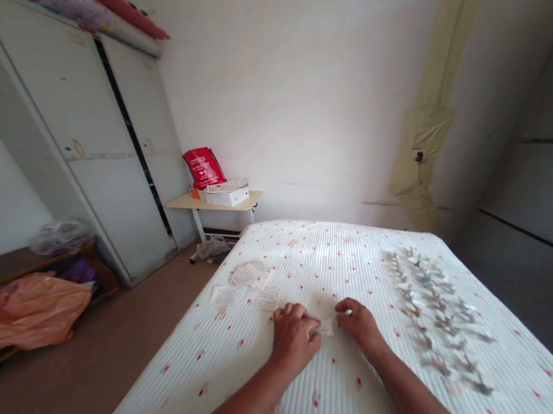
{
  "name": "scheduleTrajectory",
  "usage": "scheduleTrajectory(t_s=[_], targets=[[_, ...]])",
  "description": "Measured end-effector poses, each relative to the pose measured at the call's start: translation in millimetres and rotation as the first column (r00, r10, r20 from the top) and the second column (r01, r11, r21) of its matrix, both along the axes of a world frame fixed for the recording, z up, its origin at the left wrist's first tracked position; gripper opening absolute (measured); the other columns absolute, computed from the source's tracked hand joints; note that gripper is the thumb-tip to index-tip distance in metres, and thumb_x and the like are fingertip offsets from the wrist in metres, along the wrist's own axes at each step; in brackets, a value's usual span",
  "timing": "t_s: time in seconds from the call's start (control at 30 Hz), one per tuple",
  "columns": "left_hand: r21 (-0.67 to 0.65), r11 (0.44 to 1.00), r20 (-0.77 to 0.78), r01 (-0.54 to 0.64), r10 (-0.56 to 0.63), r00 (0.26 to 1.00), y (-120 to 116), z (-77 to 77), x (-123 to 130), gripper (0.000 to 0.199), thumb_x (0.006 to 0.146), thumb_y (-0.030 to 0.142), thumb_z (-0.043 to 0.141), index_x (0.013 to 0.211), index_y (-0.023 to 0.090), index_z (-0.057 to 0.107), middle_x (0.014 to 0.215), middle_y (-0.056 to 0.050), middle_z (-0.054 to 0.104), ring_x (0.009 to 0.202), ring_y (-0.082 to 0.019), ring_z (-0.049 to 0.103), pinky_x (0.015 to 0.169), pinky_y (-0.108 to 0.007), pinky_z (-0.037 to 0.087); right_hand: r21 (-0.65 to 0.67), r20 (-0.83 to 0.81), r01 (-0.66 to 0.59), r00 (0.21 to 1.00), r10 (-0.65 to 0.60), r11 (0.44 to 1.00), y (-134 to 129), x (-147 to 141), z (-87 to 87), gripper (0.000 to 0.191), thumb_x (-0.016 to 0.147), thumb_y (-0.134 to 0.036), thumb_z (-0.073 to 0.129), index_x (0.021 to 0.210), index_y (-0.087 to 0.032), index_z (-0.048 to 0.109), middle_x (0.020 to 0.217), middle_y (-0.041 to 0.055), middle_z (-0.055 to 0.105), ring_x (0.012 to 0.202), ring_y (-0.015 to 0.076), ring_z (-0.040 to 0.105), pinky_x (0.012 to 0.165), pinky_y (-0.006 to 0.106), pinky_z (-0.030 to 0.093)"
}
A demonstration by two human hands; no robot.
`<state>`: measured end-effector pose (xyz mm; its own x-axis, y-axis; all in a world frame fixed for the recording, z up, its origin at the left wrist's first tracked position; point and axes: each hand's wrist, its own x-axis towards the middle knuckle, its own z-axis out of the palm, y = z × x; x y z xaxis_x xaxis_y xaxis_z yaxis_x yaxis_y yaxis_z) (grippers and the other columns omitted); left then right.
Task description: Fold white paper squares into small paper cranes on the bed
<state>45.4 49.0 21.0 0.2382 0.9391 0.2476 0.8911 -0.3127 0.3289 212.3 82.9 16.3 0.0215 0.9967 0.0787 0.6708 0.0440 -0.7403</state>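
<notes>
My left hand [295, 335] rests low over the mattress [311, 251], fingers bent, with a small piece of paper [325, 327] pinched between thumb and forefinger. The paper's free end points toward my other hand. Just to the right, my right hand [359, 322] is closed with the fingers curled in. A tiny white bit shows at its fingertips, too small to name. Left of my hands lie several printed paper sheets [266, 298], some overlapping. On the right side, many small folded paper figures [439, 314] with pointed ends stand in rows.
Beyond the mattress's far left corner is a small table [181, 202] with a red bag [204, 168] and a white box [227, 194]. Grey cabinets [100, 125] line the left, rolled mats [80, 1] on top. An orange plastic bag [21, 313] lies at lower left.
</notes>
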Motion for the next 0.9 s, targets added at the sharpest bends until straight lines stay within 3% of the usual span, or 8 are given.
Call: scheduleTrajectory(t_s=[0.2,0.43,0.7,0.9], targets=[[-0.010,1.000,0.010,-0.009,0.009,1.000,12,2.9,5,0.020,0.068,0.032,0.060,0.087,0.030,0.067,0.091,-0.003,0.054,0.096,-0.021,0.041,0.086,-0.035,0.024,-0.023,0.147,-0.021,0.989,0.024,1.000,19,-13,-4.3,0.005,0.061,-0.018,0.056,0.066,-0.017,0.059,0.073,0.0023,0.060,0.068,0.0140,0.056,0.062,0.022,0.038],[0.003,1.000,0.056,-0.030,0.030,0.998,12,-1.0,5,0.020,0.066,0.033,0.061,0.084,0.030,0.068,0.089,-0.002,0.055,0.093,-0.020,0.043,0.084,-0.037,0.025,-0.022,0.333,0.032,0.943,-0.023,0.999,19,-22,-2.2,0.008,0.063,-0.017,0.056,0.069,-0.016,0.060,0.077,0.0041,0.057,0.064,0.0128,0.054,0.055,0.021,0.032],[-0.011,0.999,0.080,-0.048,0.049,0.996,13,-1.3,4,0.022,0.065,0.033,0.060,0.085,0.031,0.068,0.090,-0.002,0.056,0.094,-0.020,0.044,0.082,-0.034,0.028,0.030,0.181,0.010,0.983,-0.015,0.999,28,-7,-9.1,0.014,0.059,-0.006,0.048,0.061,-0.016,0.059,0.069,0.0037,0.060,0.064,0.0136,0.054,0.059,0.021,0.035],[-0.012,0.999,0.110,-0.048,0.049,0.993,12,-0.2,5,0.022,0.064,0.030,0.060,0.084,0.030,0.068,0.090,-0.002,0.056,0.094,-0.020,0.045,0.084,-0.034,0.029,0.029,0.025,-0.068,0.997,0.067,0.997,29,3,-10.9,0.016,0.065,-0.014,0.046,0.067,-0.017,0.062,0.067,0.0007,0.064,0.063,0.0125,0.056,0.059,0.019,0.039]])
